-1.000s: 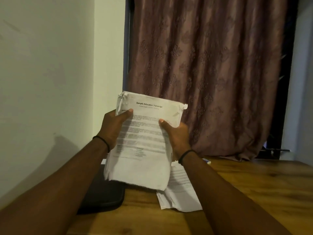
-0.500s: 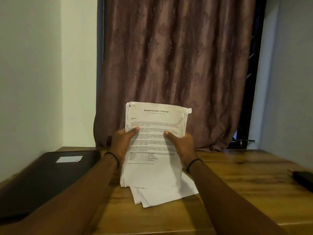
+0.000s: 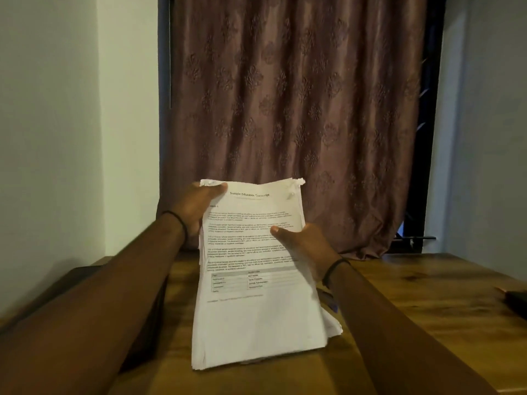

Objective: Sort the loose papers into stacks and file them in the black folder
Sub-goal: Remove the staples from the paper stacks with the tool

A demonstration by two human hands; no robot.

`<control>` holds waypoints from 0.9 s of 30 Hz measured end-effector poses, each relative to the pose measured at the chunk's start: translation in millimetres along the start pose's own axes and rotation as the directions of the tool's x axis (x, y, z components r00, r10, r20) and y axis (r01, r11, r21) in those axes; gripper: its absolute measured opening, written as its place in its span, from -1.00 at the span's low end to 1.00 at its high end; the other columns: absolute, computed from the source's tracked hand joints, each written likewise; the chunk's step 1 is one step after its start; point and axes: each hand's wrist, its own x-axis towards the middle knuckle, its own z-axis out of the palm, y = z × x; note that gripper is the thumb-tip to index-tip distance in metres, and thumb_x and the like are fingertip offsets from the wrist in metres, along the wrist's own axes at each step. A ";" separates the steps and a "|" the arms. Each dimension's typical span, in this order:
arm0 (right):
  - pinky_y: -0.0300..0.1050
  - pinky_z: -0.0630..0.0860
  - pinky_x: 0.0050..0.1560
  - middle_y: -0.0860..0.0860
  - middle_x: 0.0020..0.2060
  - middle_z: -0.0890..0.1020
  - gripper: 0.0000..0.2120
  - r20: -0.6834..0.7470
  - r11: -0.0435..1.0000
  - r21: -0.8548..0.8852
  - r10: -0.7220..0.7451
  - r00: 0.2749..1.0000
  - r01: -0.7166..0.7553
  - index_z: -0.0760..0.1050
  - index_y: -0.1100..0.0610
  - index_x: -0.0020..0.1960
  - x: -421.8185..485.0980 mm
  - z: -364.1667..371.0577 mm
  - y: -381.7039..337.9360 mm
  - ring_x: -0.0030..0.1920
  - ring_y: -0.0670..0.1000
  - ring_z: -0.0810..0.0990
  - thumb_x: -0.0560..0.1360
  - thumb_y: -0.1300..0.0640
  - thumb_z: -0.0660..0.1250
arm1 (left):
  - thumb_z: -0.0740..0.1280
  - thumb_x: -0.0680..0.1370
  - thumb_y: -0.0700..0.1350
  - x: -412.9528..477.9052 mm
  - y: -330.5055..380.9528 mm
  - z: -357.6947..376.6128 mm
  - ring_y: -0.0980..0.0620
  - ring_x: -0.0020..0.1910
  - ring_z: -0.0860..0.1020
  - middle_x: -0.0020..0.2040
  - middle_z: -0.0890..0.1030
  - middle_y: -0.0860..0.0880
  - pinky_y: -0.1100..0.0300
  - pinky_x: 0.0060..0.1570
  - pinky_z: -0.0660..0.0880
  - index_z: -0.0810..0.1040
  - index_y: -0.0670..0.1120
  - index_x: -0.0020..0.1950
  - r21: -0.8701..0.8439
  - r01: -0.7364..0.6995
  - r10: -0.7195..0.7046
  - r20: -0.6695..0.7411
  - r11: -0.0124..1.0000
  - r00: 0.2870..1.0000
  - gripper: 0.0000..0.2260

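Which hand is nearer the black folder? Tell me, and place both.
Left. The left hand pinches the top-left corner of the paper stack, above the black folder on the table under that arm; the right hand grips its right edge, farther off.

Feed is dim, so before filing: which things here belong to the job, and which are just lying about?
Job: paper stack held by left hand and right hand, loose sheets beneath it, black folder.
Lying about: dark object far right, curtain.
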 end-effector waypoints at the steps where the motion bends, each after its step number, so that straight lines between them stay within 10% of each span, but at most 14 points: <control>1: 0.15 0.60 0.13 0.24 0.11 0.66 -0.71 0.067 0.997 0.054 0.051 0.996 -0.055 0.55 0.33 0.24 -2.7 -1.7 0.7 0.13 0.27 0.63 0.52 0.34 0.37 | 0.31 0.61 -0.14 3.0 -0.2 0.0 -0.19 -0.16 0.69 -0.04 0.70 -0.19 -0.03 -0.23 0.64 0.56 -0.22 0.11 0.023 0.035 -0.035 0.001 0.999 0.999 -0.83; 4: 0.04 0.63 0.07 0.23 0.11 0.66 -0.69 0.037 0.991 0.038 0.126 0.991 -0.127 0.52 0.34 0.26 -7.4 -8.3 0.6 0.06 0.20 0.68 0.54 0.31 0.37 | 0.30 0.60 -0.20 10.0 -22.2 -2.2 -0.26 -0.03 0.66 0.06 0.66 -0.28 -0.13 -0.04 0.60 0.54 -0.29 0.17 0.088 0.062 -0.060 -0.029 0.994 0.998 -0.80; 6: -0.10 0.65 -0.13 0.17 0.03 0.68 -0.69 -0.226 0.975 -0.196 0.055 0.973 -0.100 0.52 0.27 0.22 -3.3 -10.1 3.8 -0.09 0.08 0.69 0.51 0.22 0.43 | 0.31 0.59 -0.23 9.9 -49.4 -6.7 -0.29 0.05 0.62 0.11 0.62 -0.33 -0.20 0.15 0.52 0.53 -0.34 0.20 0.146 0.086 -0.081 -0.042 0.985 0.996 -0.77; 8: -0.06 0.60 -0.07 0.03 -0.02 0.63 -0.58 -0.394 0.687 -0.715 -0.244 0.886 -0.129 0.45 0.11 0.23 2.8 -13.9 11.2 -0.08 0.03 0.63 0.45 0.05 0.49 | 0.32 0.59 -0.24 5.2 -80.0 -9.3 -0.33 0.08 0.61 0.09 0.63 -0.34 -0.24 0.20 0.48 0.56 -0.35 0.17 0.173 0.128 -0.130 -0.004 0.976 0.992 -0.78; 10: -0.03 0.55 0.08 -0.01 0.04 0.61 -0.51 -0.200 0.361 -0.932 -0.434 0.878 -0.034 0.45 0.03 0.29 4.6 -10.8 15.8 0.04 0.04 0.59 0.42 -0.03 0.49 | 0.34 0.57 -0.23 1.3 -105.2 -10.6 -0.36 0.09 0.60 0.06 0.65 -0.33 -0.28 0.21 0.47 0.57 -0.34 0.14 0.186 0.146 -0.154 0.028 0.972 0.988 -0.78; 12: -0.01 0.52 0.16 -0.01 0.11 0.65 -0.58 -0.009 0.241 -0.968 -0.326 0.945 0.073 0.56 0.04 0.25 5.6 -1.2 17.9 0.09 0.04 0.59 0.45 -0.09 0.46 | 0.37 0.55 -0.21 -3.3 -120.0 -8.3 -0.35 0.08 0.61 0.05 0.65 -0.31 -0.21 0.16 0.52 0.58 -0.33 0.15 0.169 0.134 -0.143 0.040 0.976 0.989 -0.76; 16: 0.01 0.55 0.04 -0.03 -0.12 0.71 -0.74 0.019 0.277 -0.960 -0.053 0.998 0.033 0.68 0.02 0.00 17.9 8.8 43.4 -0.06 0.02 0.64 0.46 -0.14 0.43 | 0.38 0.55 -0.21 -6.2 -133.0 -5.5 -0.19 -0.05 0.65 0.01 0.68 -0.23 0.18 -0.17 0.61 0.61 -0.25 0.08 0.225 0.022 -0.021 -0.007 0.974 1.000 -0.85; 27: -0.14 0.48 -0.24 -0.03 -0.36 0.66 -0.74 -0.028 0.322 -0.945 0.071 0.997 -0.049 0.64 0.10 -0.30 33.5 -3.5 96.4 -0.32 -0.10 0.55 0.40 -0.08 0.50 | 0.49 0.46 -0.20 9.5 -170.8 -16.3 0.07 -0.29 0.60 -0.22 0.70 -0.07 0.31 -0.30 0.52 0.69 -0.17 -0.15 0.513 0.001 0.031 -0.053 0.858 0.998 -0.96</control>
